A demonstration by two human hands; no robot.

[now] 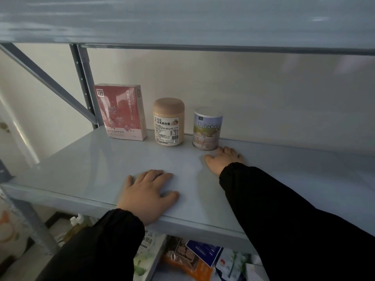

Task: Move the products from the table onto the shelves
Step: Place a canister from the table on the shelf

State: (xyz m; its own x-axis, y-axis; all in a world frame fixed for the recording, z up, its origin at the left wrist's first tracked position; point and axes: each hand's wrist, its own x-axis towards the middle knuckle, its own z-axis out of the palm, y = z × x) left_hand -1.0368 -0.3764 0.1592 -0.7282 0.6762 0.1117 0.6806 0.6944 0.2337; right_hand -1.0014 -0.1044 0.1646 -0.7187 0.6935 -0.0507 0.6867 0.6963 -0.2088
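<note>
Left hand (146, 192) and right hand (223, 159) lie flat and empty on the shelf (87, 169), the right just beside the can (208, 128). That placement looks done; the next move is probably fetching another product.

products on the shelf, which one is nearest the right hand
The blue-and-white can, rightmost of the three: the right hand lies just in front of it. The beige jar and pink box stand further left.

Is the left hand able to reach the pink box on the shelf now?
Probably yes: the left hand lies flat on the shelf, holding nothing, and only bare shelf separates it from the pink box.
</note>
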